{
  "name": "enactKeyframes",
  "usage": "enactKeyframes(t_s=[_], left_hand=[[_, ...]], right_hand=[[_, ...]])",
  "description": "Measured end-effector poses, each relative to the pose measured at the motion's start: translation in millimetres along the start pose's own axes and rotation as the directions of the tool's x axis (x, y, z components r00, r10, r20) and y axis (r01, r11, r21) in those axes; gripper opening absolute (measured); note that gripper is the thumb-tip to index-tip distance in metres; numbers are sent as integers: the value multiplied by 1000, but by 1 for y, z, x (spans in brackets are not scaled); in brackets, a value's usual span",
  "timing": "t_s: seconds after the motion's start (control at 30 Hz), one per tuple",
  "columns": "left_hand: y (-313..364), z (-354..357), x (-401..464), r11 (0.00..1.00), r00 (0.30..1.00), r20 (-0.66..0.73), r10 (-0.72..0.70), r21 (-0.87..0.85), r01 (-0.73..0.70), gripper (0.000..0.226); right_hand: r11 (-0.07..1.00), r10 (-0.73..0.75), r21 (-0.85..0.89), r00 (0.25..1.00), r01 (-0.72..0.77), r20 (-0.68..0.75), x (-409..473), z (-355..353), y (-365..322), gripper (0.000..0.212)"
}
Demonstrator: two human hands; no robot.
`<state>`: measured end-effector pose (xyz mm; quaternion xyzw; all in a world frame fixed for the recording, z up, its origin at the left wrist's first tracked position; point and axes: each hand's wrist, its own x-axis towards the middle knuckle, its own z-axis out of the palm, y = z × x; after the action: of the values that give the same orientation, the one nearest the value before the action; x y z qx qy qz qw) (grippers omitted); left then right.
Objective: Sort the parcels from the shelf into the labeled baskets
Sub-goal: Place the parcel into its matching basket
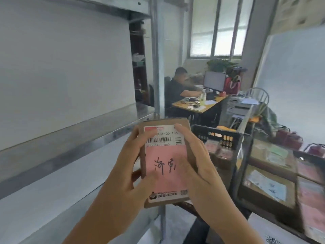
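Squarely between both hands' fingers (140, 138) — parcel (165, 164) (label up).

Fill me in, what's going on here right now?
A person holds a small cardboard parcel in both hands, the left hand gripping its left edge and the right hand its right edge, label facing up. The pink label carries handwritten characters. The metal shelf lies to the left. Black baskets already holding parcels stand to the right. The parcel is not yet in any basket. Another person sits at a desk behind.
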<state>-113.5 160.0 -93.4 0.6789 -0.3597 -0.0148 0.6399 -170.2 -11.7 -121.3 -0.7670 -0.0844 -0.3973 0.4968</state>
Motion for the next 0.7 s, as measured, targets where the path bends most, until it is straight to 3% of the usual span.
enactKeyframes(t_s=[0.07, 0.2, 0.33, 0.4, 0.53, 0.7], left_hand=[[-7, 15, 10, 1000, 983, 182, -27, 18, 24, 89], [-35, 44, 77, 1000, 940, 340, 13, 10, -18, 94], [-69, 64, 147, 998, 920, 389, 45, -52, -27, 74], [-85, 75, 189, 999, 921, 389, 26, -46, -9, 54], [-130, 101, 218, 952, 907, 361, 217, 128, -278, 40], [-162, 138, 251, 968, 899, 398, 185, 86, -237, 44]], right_hand=[[997, 55, -47, 997, -58, -63, 6, -21, 20, 51], [971, 122, -187, 981, -149, -149, 32, -52, 53, 51], [910, 402, -74, 913, -407, -75, 68, -67, 62, 50], [883, 423, -156, 894, -443, -148, 80, -69, 74, 56], [777, 447, -349, 850, -524, -280, 97, -74, 107, 76], [703, 524, -365, 792, -610, -313, 121, -98, 165, 82]])
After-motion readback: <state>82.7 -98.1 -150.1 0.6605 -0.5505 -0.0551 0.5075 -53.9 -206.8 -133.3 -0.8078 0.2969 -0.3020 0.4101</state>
